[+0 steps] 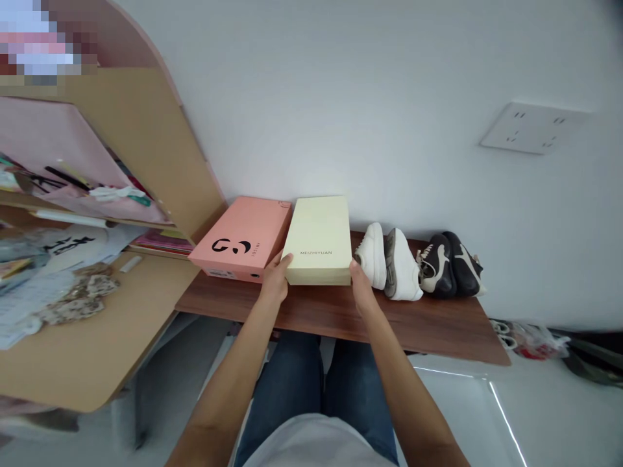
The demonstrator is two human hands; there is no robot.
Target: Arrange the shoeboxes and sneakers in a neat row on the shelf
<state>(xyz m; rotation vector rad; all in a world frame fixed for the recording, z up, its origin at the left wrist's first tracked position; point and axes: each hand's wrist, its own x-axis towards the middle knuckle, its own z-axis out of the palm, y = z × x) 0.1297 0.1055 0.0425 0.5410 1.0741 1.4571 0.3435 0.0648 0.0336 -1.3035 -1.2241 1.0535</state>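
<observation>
A pale yellow shoe box (318,237) lies on a dark wooden bench (341,314) against the wall. My left hand (275,279) grips its near left corner, thumb on the lid. My right hand (361,285) holds its near right corner, fingers curled against the side. A pink shoe box (243,239) sits touching it on the left. Right of the yellow box stands a pair of white sneakers (389,263), then a pair of black sneakers (450,264).
A light wooden desk (92,350) with papers and a crumpled cloth stands at the left, with pink shelving (73,162) above it. A white wall socket (533,126) sits high on the right. More shoes (506,327) and bags (579,350) lie on the floor at the right.
</observation>
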